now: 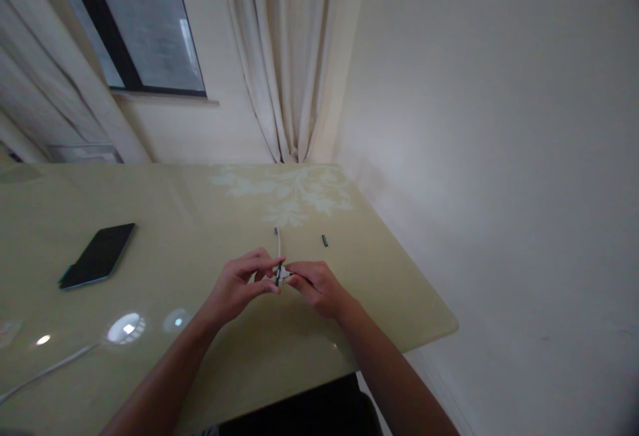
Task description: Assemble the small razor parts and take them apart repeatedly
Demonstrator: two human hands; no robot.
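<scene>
Above the table, both hands meet around a small white-and-dark part (283, 275) whose kind I cannot make out. The fingers and thumb of my left hand (242, 284) pinch a thin dark strip (278, 273) at its two ends. My right hand (319, 287) comes in from the other side, thumb and forefinger closed on the white-and-dark part, which touches or lies against the strip. Just beyond the fingers, a short white cable (279, 244) with a dark tip points away from me. Whether it joins the held part is hidden.
A small dark stick-like piece (325, 240) lies to the right on the glossy table (394, 289). At left are a dark flat tablet-like device (100, 256) and a white cord (54, 368). The table's right edge runs near the wall (489, 156); curtains (284, 50) hang behind.
</scene>
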